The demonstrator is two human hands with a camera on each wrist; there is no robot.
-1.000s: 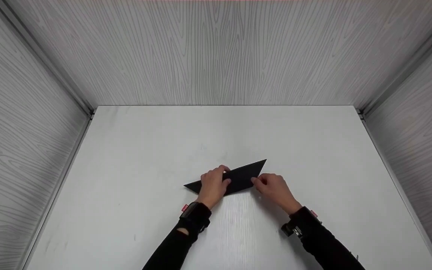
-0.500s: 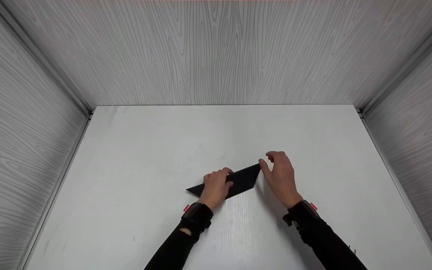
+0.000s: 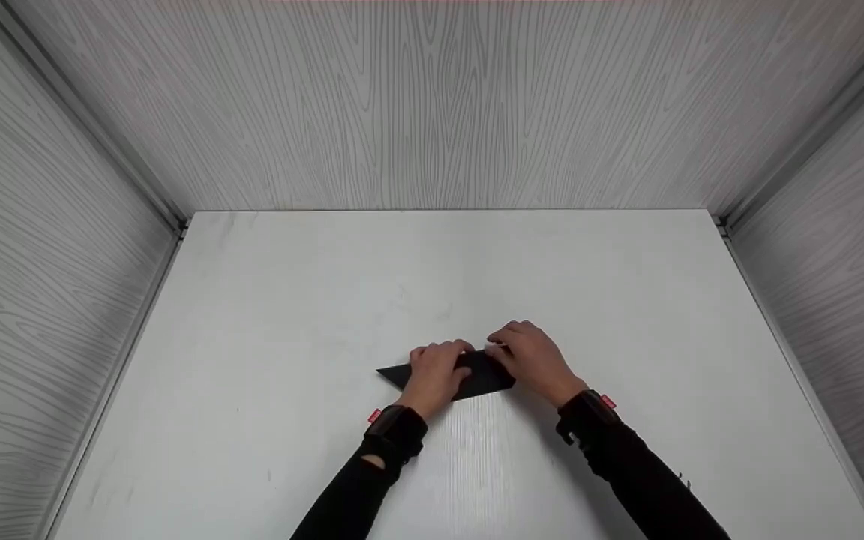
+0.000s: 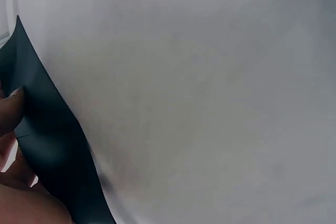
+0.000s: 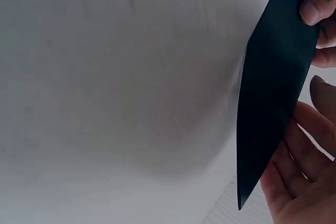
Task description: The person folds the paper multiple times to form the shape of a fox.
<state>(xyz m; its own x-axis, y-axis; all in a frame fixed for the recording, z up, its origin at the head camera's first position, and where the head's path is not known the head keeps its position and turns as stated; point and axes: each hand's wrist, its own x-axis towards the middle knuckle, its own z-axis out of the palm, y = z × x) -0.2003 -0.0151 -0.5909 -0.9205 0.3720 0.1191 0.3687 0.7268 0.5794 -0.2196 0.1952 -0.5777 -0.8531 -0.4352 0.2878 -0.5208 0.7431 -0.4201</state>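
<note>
A black sheet of folded paper (image 3: 486, 381) is held up close over the white tabletop, at the middle of the head view. My left hand (image 3: 432, 376) grips its left half, thumb across the front and fingers behind the upper edge. A pointed end sticks out to the left of that hand. With thumb and fingers, my right hand (image 3: 537, 361) pinches the upper right part, covering the corner there. In the left wrist view the paper (image 4: 55, 148) bends along its length. The right wrist view has the paper (image 5: 268, 82) tapering to a point at the bottom, fingers behind it.
A white tabletop (image 3: 289, 300) lies under both hands. Grey wood-grain panels enclose it: a back panel (image 3: 432, 105), a left panel (image 3: 49, 285) and a right panel (image 3: 837, 262). Black bands with devices sit on both wrists.
My right hand rose from the paper's lower right edge to its top right corner, then moved left and down. That corner no longer sticks out. The left hand kept its grip, nearly still.
</note>
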